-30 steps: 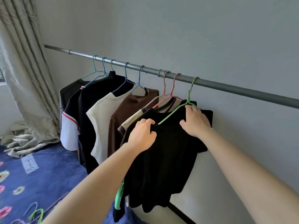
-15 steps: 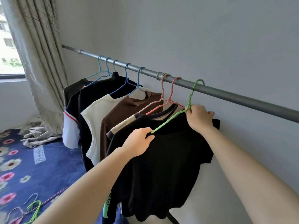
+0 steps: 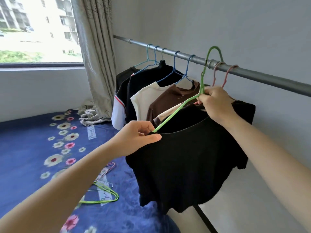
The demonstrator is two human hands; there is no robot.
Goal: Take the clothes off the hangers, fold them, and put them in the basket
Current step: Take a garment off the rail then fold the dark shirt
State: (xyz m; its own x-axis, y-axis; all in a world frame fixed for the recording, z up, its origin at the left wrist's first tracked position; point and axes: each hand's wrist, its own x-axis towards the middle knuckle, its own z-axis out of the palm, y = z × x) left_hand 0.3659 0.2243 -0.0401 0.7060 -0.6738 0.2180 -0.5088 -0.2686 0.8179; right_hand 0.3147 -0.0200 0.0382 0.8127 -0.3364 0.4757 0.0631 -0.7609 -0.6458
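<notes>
**Hook snag and a slipping shirt are the risks here**

The black T-shirt (image 3: 185,162) hangs on the green hanger (image 3: 175,113), held out in front of the rail (image 3: 269,75) and above the edge of the bed (image 3: 30,148). The right hand (image 3: 215,105) has its fingers curled round the hanger's neck. The left hand (image 3: 136,137) pinches the shirt's shoulder between thumb and fingers, just where the hanger's arm enters the cloth.

The hook stands high, its curve above the rail, but from this angle I cannot tell whether its tip is fully clear of the pipe. If it is not, pulling toward the body would likely catch it on the rail or its joint and jerk the hanger out of the right hand's grip.

The right hand is also touching or just beside the pink hangers (image 3: 226,75) and the brown top (image 3: 170,100). A sideways sweep could hook one of them and drag a neighbouring garment off.

The shirt is gripped at one shoulder only. Sliding the hanger out through the neck could stretch the collar if the arm binds, and the far shoulder could drop so the cloth bunches and folds badly.

Loose hangers (image 3: 106,194) lie on the bed below; a shirt laid there could tangle with them. The basket is not in view.
</notes>
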